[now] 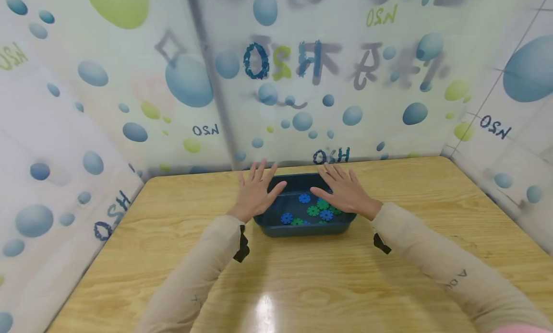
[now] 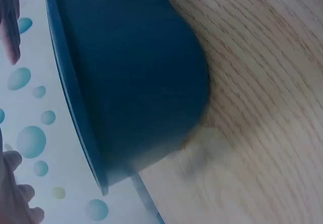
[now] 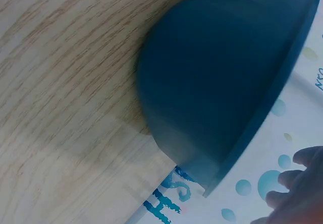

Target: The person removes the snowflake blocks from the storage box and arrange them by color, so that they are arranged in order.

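Note:
A dark blue plastic bin (image 1: 302, 231) stands on the table, its side wall filling much of both wrist views. Inside lie several flat toothed discs, among them a blue disc (image 1: 287, 218) and a green disc (image 1: 313, 211). Over the bin's left end my left hand (image 1: 256, 195) is spread with straight fingers, holding nothing. My right hand (image 1: 345, 191) spreads likewise above the right end, hiding some discs beneath it. Whether either palm touches the rim I cannot tell. Fingers of the left hand (image 2: 15, 191) and right hand (image 3: 300, 188) show at the wrist views' edges.
The wooden table (image 1: 276, 280) reaches back to a wall covering (image 1: 276, 107) printed with bubbles and letters. More of this covering rises at the left and right sides. A dark wrist strap (image 1: 243, 244) sits at the left cuff.

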### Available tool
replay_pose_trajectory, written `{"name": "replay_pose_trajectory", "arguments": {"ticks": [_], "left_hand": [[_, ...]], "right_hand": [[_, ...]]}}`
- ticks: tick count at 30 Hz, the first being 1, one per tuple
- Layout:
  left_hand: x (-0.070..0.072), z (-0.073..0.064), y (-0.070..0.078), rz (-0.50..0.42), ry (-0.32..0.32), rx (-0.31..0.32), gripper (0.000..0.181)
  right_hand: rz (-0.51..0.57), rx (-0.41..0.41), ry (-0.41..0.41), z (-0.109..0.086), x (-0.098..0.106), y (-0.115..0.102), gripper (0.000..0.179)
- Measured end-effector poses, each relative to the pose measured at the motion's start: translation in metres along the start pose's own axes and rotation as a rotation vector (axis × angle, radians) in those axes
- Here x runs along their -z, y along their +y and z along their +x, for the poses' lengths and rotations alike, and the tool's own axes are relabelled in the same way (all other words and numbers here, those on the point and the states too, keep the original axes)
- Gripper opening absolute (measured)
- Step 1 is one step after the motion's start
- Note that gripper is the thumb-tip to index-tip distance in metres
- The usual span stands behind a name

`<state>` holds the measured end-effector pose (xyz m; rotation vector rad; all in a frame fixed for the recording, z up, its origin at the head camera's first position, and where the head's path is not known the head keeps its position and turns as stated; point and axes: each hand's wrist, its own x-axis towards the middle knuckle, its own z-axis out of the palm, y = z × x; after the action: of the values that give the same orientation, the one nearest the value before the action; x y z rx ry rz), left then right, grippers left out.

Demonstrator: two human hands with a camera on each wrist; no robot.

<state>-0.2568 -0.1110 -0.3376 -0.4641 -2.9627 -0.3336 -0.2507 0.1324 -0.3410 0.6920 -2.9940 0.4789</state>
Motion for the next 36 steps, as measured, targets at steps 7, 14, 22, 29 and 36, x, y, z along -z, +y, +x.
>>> {"name": "replay_pose_trajectory", "arguments": {"ticks": [7, 14, 22, 29, 36], "left_hand": [[0.0, -0.009, -0.011, -0.111, 0.059, -0.038, 0.065], [-0.007, -0.024, -0.021, -0.325, 0.118, -0.039, 0.059], [-0.009, -0.026, -0.031, -0.541, 0.093, 0.095, 0.048], [-0.01, -0.023, -0.034, -0.567, 0.097, 0.121, 0.036], [-0.011, -0.022, -0.036, -0.711, 0.044, 0.212, 0.033]], "right_hand": [[0.089, 0.052, 0.041, -0.006, 0.001, 0.004, 0.07], [0.247, 0.162, 0.148, -0.008, 0.0, 0.009, 0.051], [0.389, 0.185, 0.109, 0.0, 0.004, 0.015, 0.039], [0.372, 0.167, 0.04, 0.012, 0.0, 0.022, 0.034], [0.375, 0.099, -0.036, 0.022, -0.007, 0.024, 0.036]]}}
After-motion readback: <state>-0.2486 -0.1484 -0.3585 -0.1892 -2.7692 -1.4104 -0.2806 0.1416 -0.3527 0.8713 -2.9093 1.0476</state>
